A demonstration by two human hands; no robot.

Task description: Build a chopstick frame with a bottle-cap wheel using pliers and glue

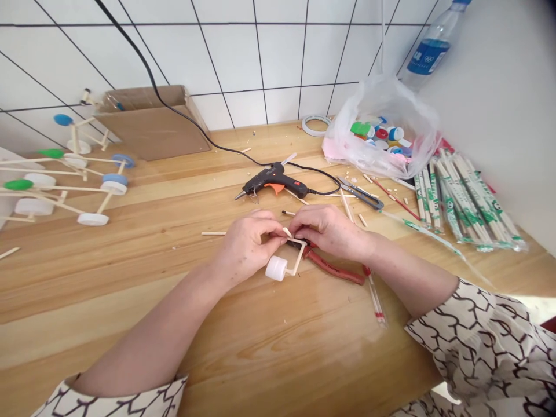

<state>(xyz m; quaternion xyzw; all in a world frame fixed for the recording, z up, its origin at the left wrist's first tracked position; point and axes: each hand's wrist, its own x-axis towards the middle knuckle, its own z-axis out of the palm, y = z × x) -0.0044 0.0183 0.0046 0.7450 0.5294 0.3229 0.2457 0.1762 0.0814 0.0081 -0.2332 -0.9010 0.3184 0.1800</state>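
Cream sleeves (490, 341) with dark branching lines come nearest us, reaching in over the bench (260, 347). By its left edge we have several wheeled stick models (115, 186) with bottle-cap wheels; toward the far left corner, a cardboard box (152, 130) backs onto the tiles. Our left hand (247, 246), around the middle of the bench, pinches its thumb and forefinger closed on the end of a small stick frame (299, 259). Beyond it, toward the far edge, we see a black hot glue gun (278, 180) on its side. That frame sits between our hands, bent at corners, with a white bottle cap (276, 269) at its near end. A tape roll (316, 134) lies at the far edge. Our right hand (328, 231) draws its fingertips nearly together beside the frame; we cannot tell what they grip. Under it are red-handled pliers (336, 269), then a utility knife (362, 194). Toward the far right corner are a plastic bag (408, 107) of caps, a water bottle (432, 52) behind it and wrapped chopsticks (475, 197).
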